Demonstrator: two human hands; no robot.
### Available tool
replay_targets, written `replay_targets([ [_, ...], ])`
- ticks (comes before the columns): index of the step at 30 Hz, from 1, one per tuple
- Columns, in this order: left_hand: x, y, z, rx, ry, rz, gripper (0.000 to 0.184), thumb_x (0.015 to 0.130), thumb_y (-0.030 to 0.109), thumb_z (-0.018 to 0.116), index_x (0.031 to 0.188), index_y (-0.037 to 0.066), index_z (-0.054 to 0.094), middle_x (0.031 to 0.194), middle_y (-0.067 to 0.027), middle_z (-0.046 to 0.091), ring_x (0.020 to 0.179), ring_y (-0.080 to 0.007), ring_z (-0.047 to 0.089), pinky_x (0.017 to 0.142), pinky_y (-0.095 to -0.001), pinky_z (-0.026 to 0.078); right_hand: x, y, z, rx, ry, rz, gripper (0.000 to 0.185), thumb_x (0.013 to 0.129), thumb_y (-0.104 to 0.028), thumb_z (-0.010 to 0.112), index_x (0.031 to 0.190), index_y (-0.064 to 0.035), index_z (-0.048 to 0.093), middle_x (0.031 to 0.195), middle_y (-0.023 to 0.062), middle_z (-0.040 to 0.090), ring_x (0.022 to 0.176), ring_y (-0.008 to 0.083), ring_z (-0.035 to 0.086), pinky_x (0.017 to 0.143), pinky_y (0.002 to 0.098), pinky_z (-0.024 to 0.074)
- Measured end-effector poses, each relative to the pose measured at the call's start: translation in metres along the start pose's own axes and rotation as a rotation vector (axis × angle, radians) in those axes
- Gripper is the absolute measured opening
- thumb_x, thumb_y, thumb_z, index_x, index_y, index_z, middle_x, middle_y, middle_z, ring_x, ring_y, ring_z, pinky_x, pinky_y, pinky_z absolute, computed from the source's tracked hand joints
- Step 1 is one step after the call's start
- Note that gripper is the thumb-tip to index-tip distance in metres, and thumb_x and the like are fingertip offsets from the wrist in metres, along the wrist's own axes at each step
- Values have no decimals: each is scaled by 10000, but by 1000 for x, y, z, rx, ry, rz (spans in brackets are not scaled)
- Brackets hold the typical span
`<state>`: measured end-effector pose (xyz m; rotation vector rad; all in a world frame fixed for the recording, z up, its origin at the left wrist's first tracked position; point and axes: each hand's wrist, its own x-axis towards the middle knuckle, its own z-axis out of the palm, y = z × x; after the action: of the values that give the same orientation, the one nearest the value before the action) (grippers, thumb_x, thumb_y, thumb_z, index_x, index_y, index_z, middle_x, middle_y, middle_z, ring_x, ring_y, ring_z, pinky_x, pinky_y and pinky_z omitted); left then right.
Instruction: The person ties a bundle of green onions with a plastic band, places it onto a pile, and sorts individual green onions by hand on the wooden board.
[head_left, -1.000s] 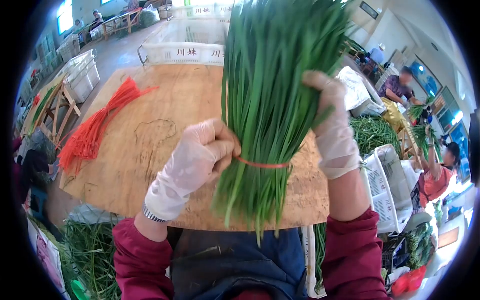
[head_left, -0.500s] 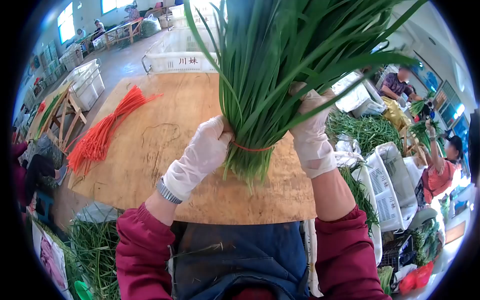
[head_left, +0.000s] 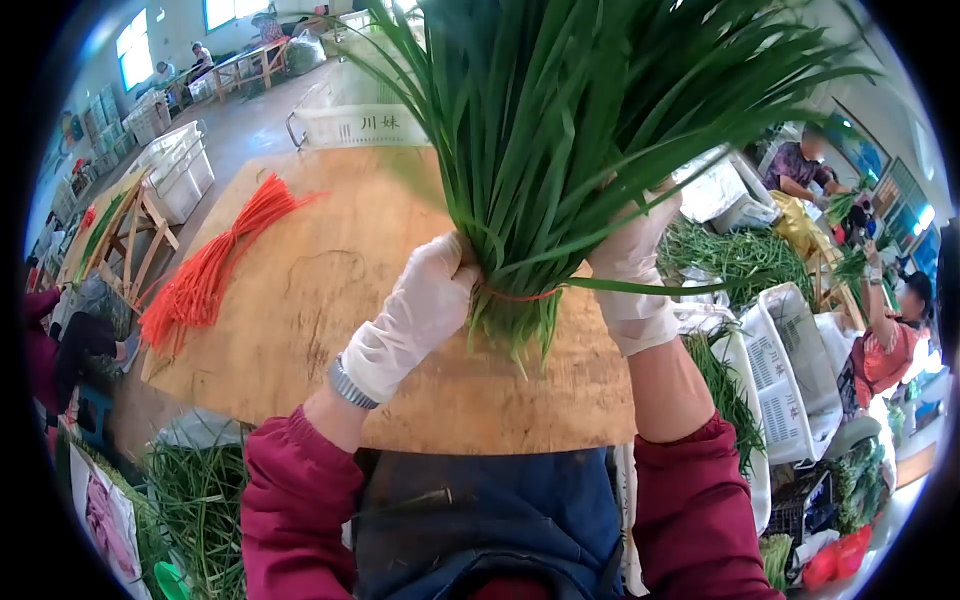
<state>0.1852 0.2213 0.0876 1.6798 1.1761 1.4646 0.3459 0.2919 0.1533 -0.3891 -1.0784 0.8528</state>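
Leaves have swung out wide since 1 sec ago, fanning up & R, and the cut ends, which hung past the front edge then, now sit higher, over the board [head_left: 300, 345]. So, the green bunch [head_left: 540, 150]: up front, centre, tips top, stems down, red band [head_left: 520, 296] round it low on the stems. Whether stem ends touch wood, can't tell.

L hand [head_left: 425, 300], thin white glove: closed, thumb to fingers, pinching at the band's L end, knuckles against the stems. R hand [head_left: 630, 270], gloved too, is up against the bunch's R side; fingers mostly behind leaves, so can't tell how tight.

Board's wood, scuffed, dark marks nr middle. Red ties [head_left: 220, 265] heaped on its L side, well apart from both hands. White crate [head_left: 360, 125] just past the far edge. Out R: loose greens [head_left: 735, 255] in a pile, another crate [head_left: 775, 380] tilted beside, co-worker in red [head_left: 885, 345] w/ an arm up. More greens [head_left: 195, 500] low L, nr the sleeve.
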Motion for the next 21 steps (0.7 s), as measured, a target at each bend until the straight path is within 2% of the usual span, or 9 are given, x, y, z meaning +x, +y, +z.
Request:
replay_targets([
  [1,6,12,-3,-52,-18,-23,174,823,-50,434,943,-11,555,694,-36,535,514,-97,472,463,-233,393,7,-8,8,-33,4,-15,160,693,-38,632,831,44,632,778,53,631,691,137,580,645,282,485],
  [4,8,62,-13,-95,-59,-187,277,813,-90,420,1060,-45,537,906,-109,618,845,-194,581,769,-295,458,20,-42,20,10,-90,-70,105,758,-47,549,832,9,596,704,71,604,592,148,584,511,262,474],
  [5,9,75,-18,-57,-74,-295,262,812,-86,427,1045,-47,540,893,-113,617,836,-201,582,759,-299,460,23,-51,25,71,-141,-85,98,766,-44,521,823,-5,590,686,73,598,576,152,587,473,259,462],
  [7,7,53,-13,70,-49,-191,184,817,-63,440,970,-36,539,803,-91,579,720,-171,538,654,-282,435,14,-34,19,-100,-11,-113,120,744,-50,559,832,13,611,687,84,614,576,179,601,505,280,481],
  [8,2,8,-1,160,-6,29,127,821,-43,446,909,-24,536,725,-65,542,612,-134,493,559,-259,409,9,-22,13,-187,53,-133,135,734,-54,578,837,21,622,688,90,622,577,192,607,520,291,491],
  [10,7,3,0,196,46,190,78,827,-23,452,837,-10,528,646,-40,504,503,-98,448,464,-238,385,3,-9,14,-262,125,-172,158,720,-62,600,844,30,633,696,97,632,583,207,614,541,302,501],
  [16,-13,39,0,-135,-17,-145,65,861,9,475,814,7,520,646,-25,508,516,-104,469,483,-243,405,14,-12,13,-261,72,-141,202,703,-96,618,860,30,634,735,109,638,620,213,618,575,306,500],
  [20,-16,-33,14,133,120,234,105,876,87,537,807,8,528,657,-29,538,511,-91,464,462,-230,399,2,-1,9,-346,46,-90,233,691,-118,630,871,31,635,761,117,641,644,217,621,597,309,500],
  [21,-20,-8,16,-67,78,25,102,875,81,529,797,15,530,661,-44,551,500,-98,473,417,-227,384,5,-3,13,-364,-8,-72,241,688,-124,633,874,31,635,767,119,642,650,219,622,603,309,499],
])
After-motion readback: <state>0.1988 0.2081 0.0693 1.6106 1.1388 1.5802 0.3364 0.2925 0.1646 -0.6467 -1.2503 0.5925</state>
